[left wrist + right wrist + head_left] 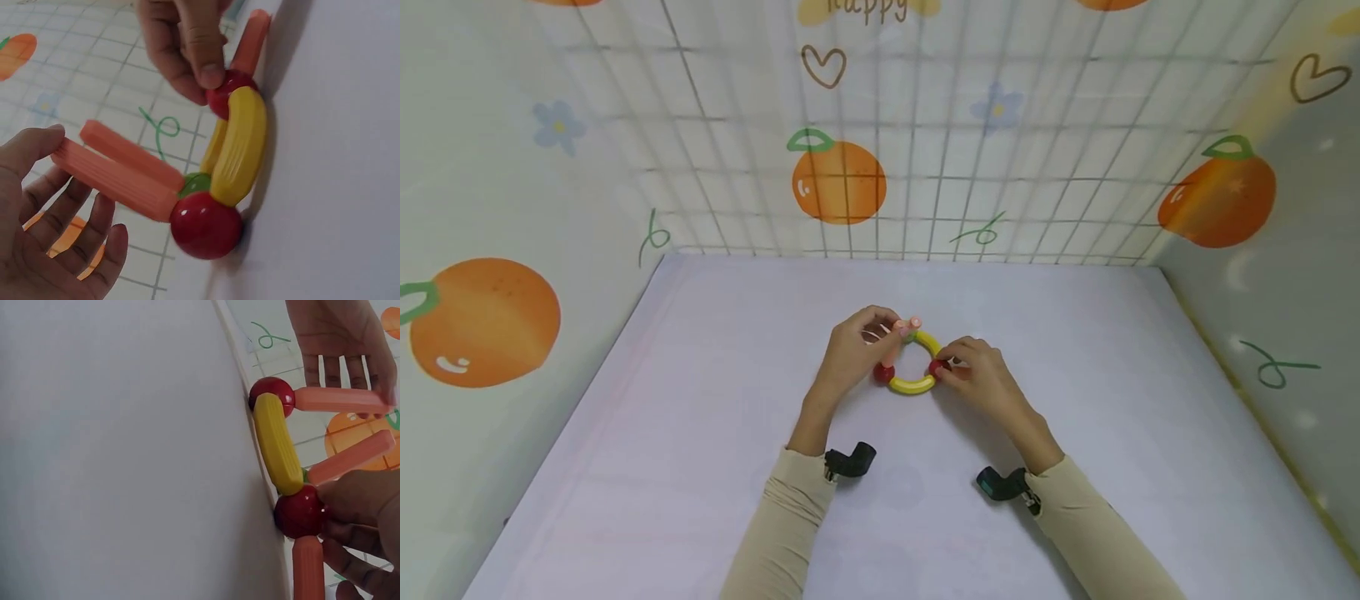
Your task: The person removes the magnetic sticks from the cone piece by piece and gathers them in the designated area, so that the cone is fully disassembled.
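A toy ring stands on the table, with two yellow curved sticks, the front and back, joined to red balls and a green ball. My left hand pinches the top end of a pink stick rising from the left red ball; its other fingers spread loosely. The right hand grips the right red ball between thumb and fingers. From that ball a pink stick points outward. Another pink stick slants up near the green ball, which is mostly hidden.
A pale tabletop surrounds the ring. Behind it stands a wire grid covered by a sheet printed with oranges, and similar sheets hang at both sides. Black wrist cameras sit on both sleeves.
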Motion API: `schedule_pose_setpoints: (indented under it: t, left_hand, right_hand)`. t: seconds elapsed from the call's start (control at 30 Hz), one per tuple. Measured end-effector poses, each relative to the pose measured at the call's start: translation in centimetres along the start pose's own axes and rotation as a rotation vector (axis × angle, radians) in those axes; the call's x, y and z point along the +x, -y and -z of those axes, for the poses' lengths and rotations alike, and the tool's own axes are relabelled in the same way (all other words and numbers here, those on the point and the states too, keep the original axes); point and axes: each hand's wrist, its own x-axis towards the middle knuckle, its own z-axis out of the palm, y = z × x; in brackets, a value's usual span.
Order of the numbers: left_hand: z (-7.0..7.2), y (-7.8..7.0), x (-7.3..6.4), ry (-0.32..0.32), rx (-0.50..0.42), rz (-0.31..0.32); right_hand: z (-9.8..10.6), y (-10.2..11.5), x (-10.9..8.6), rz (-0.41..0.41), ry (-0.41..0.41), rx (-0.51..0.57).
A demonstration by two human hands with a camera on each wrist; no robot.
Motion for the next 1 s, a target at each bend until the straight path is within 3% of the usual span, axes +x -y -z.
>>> schedule_pose_setpoints:
  t: [0.37, 0.77, 1.0]
  left_hand:
    - [4.1, 0.3, -0.3, 0.054, 0.044, 0.024]
    - [8.6, 1.2, -1.6, 0.109, 0.117, 0.152]
    - [10.7, 2.2, -2.4, 0.171, 0.269, 0.262]
  right_hand:
    - [0.1, -0.2, 0.0, -0.071, 0.031, 0.039]
    - [0.0, 0.0, -0.1, -0.078, 0.023, 0.014]
    - [0.0, 0.2, -0.1, -0.106, 0.03, -0.009]
